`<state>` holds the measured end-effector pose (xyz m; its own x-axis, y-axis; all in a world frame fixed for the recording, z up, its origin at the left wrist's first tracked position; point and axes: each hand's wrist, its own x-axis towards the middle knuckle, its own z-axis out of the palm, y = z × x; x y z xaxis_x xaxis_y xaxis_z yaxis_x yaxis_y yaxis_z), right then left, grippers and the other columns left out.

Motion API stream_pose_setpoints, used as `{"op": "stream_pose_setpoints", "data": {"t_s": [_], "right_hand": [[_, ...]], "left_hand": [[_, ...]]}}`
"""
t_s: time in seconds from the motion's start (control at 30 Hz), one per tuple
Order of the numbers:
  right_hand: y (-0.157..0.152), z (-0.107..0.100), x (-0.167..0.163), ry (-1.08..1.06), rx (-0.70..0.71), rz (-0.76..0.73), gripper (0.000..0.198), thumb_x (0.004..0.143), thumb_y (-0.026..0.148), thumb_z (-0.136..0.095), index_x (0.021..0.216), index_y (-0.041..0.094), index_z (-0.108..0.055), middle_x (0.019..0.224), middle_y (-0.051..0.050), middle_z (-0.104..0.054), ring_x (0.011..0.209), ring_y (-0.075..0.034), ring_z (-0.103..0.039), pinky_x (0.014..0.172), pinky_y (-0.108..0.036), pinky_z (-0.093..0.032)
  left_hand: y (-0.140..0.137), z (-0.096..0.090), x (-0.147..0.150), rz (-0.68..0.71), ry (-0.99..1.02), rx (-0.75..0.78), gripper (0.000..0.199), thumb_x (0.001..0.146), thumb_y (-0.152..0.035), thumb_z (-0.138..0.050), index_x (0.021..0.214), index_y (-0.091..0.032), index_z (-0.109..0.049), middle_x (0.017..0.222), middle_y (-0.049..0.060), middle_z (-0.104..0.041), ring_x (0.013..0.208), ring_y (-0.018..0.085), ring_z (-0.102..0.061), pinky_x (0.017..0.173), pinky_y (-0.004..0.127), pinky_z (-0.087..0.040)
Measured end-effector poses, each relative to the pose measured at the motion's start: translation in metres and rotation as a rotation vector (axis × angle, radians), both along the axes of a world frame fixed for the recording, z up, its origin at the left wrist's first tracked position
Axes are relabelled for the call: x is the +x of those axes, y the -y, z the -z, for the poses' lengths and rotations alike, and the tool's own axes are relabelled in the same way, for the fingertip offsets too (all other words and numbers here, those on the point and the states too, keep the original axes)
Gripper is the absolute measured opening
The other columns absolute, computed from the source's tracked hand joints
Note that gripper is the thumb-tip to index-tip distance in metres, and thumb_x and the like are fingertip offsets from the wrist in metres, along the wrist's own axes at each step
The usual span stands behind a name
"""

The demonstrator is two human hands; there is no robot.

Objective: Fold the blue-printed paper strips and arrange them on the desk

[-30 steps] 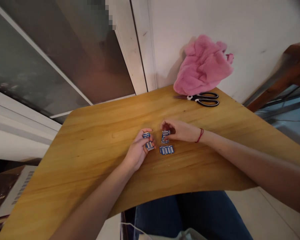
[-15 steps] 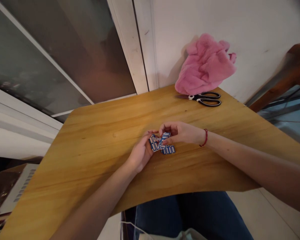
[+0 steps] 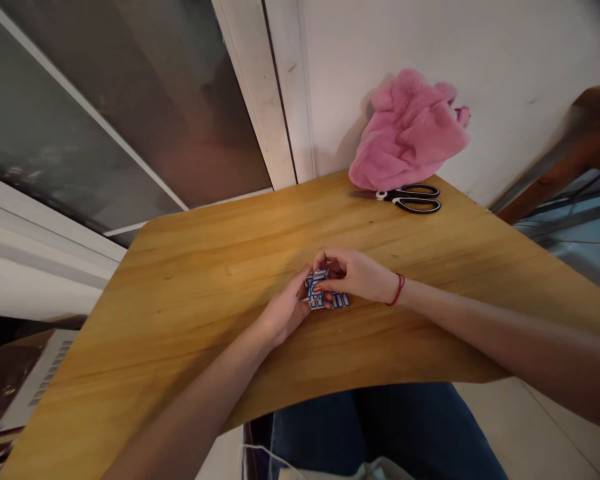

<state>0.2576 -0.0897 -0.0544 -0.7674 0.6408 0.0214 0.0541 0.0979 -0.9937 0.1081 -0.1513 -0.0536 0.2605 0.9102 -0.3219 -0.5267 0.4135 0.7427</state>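
Note:
Over the middle of the table, small flat blue-and-white pieces (image 3: 319, 295), patterned with pale rectangles edged in blue, are held between my two hands. My left hand (image 3: 285, 310) is closed around their left side. With thumb and fingers, my right hand (image 3: 355, 273) pinches them from the right, red string around its wrist. Another blue-and-white piece (image 3: 341, 301) lies on the tabletop under the right fingers, partly hidden. What exactly these pieces are, I cannot make out.
Black-handled scissors (image 3: 413, 198) lie near the back edge of the wooden table (image 3: 205, 267). Behind them a fluffy pink cloth (image 3: 410, 133) leans against the white wall. A glass sliding door (image 3: 180, 100) borders the table at the back left.
My right hand has shifted slightly left and down, and my hands are closer together. The held pieces, spread apart before, are now pressed together into a compact stack.

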Motion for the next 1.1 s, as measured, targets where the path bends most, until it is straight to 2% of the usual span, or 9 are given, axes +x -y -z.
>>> {"op": "stream_pose_setpoints", "data": {"t_s": [0.23, 0.43, 0.5, 0.57, 0.67, 0.77, 0.9, 1.0, 1.1], "right_hand": [[0.001, -0.001, -0.001, 0.026, 0.034, 0.116, 0.02, 0.075, 0.024, -0.062, 0.088, 0.02, -0.046, 0.073, 0.004, -0.06, 0.055, -0.009, -0.058, 0.057, -0.025, -0.05], [0.008, -0.001, -0.005, 0.062, 0.075, 0.193, 0.021, 0.077, 0.031, -0.062, 0.085, 0.019, -0.048, 0.075, 0.001, -0.061, 0.056, -0.01, -0.057, 0.056, -0.025, -0.048], [0.009, -0.001, -0.006, 0.131, 0.179, 0.22, 0.018, 0.079, 0.032, -0.061, 0.088, 0.019, -0.052, 0.072, 0.002, -0.059, 0.055, -0.01, -0.054, 0.055, -0.025, -0.045], [0.01, -0.001, -0.006, 0.192, 0.357, 0.264, 0.014, 0.081, 0.028, -0.059, 0.09, 0.018, -0.056, 0.072, 0.0, -0.058, 0.059, -0.01, -0.052, 0.058, -0.025, -0.044], [0.011, -0.001, -0.006, 0.194, 0.599, 0.262, 0.011, 0.085, 0.022, -0.052, 0.091, 0.016, -0.059, 0.088, -0.005, -0.059, 0.079, -0.014, -0.055, 0.074, -0.028, -0.047], [0.013, 0.001, -0.005, 0.213, 0.704, 0.165, 0.022, 0.092, 0.023, -0.039, 0.098, 0.014, -0.058, 0.107, -0.011, -0.055, 0.097, -0.017, -0.055, 0.086, -0.032, -0.046], [0.015, 0.002, -0.005, 0.262, 0.749, 0.06, 0.031, 0.095, 0.025, -0.031, 0.107, 0.012, -0.057, 0.117, -0.014, -0.049, 0.1, -0.017, -0.054, 0.09, -0.033, -0.046], [0.007, -0.002, -0.001, 0.197, 0.749, 0.095, 0.032, 0.096, 0.024, -0.03, 0.102, 0.011, -0.059, 0.107, -0.013, -0.053, 0.096, -0.016, -0.053, 0.088, -0.032, -0.044], [-0.007, -0.009, 0.009, 0.3, 0.663, 0.114, 0.027, 0.094, 0.032, -0.042, 0.092, 0.013, -0.061, 0.081, -0.005, -0.056, 0.073, -0.013, -0.051, 0.07, -0.027, -0.043]], "left_hand": [[0.001, 0.0, 0.002, -0.007, 0.002, -0.008, 0.015, 0.088, -0.028, -0.052, 0.084, -0.014, -0.056, 0.069, 0.003, -0.061, 0.067, 0.015, -0.061, 0.067, 0.029, -0.049], [0.003, 0.0, 0.004, -0.021, -0.064, -0.004, 0.028, 0.094, -0.034, -0.04, 0.089, -0.012, -0.057, 0.068, 0.004, -0.058, 0.057, 0.012, -0.055, 0.055, 0.025, -0.047], [0.004, 0.0, 0.004, -0.044, -0.09, 0.016, 0.023, 0.093, -0.034, -0.045, 0.096, -0.014, -0.057, 0.07, 0.002, -0.058, 0.057, 0.011, -0.054, 0.053, 0.023, -0.046], [0.005, 0.0, 0.005, -0.068, -0.101, 0.036, 0.021, 0.09, -0.035, -0.05, 0.098, -0.016, -0.056, 0.071, 0.001, -0.057, 0.057, 0.01, -0.052, 0.051, 0.021, -0.044], [0.006, 0.001, 0.005, -0.081, -0.085, 0.046, 0.02, 0.088, -0.036, -0.055, 0.093, -0.016, -0.054, 0.071, 0.0, -0.054, 0.057, 0.008, -0.05, 0.048, 0.018, -0.04], [0.006, 0.002, 0.004, -0.076, -0.08, 0.044, 0.023, 0.085, -0.038, -0.059, 0.091, -0.017, -0.052, 0.069, -0.002, -0.052, 0.056, 0.008, -0.049, 0.046, 0.017, -0.039], [0.005, 0.003, 0.003, -0.084, -0.084, 0.023, 0.027, 0.081, -0.039, -0.064, 0.093, -0.018, -0.051, 0.069, -0.003, -0.051, 0.054, 0.007, -0.048, 0.045, 0.017, -0.039], [0.003, 0.002, 0.0, -0.1, -0.048, 0.031, 0.023, 0.082, -0.032, -0.064, 0.093, -0.017, -0.05, 0.069, -0.003, -0.051, 0.052, 0.006, -0.046, 0.044, 0.015, -0.036], [0.001, 0.0, -0.004, -0.144, 0.009, 0.043, 0.018, 0.085, -0.023, -0.059, 0.099, -0.018, -0.05, 0.067, -0.002, -0.052, 0.051, 0.006, -0.046, 0.044, 0.014, -0.034]]}}
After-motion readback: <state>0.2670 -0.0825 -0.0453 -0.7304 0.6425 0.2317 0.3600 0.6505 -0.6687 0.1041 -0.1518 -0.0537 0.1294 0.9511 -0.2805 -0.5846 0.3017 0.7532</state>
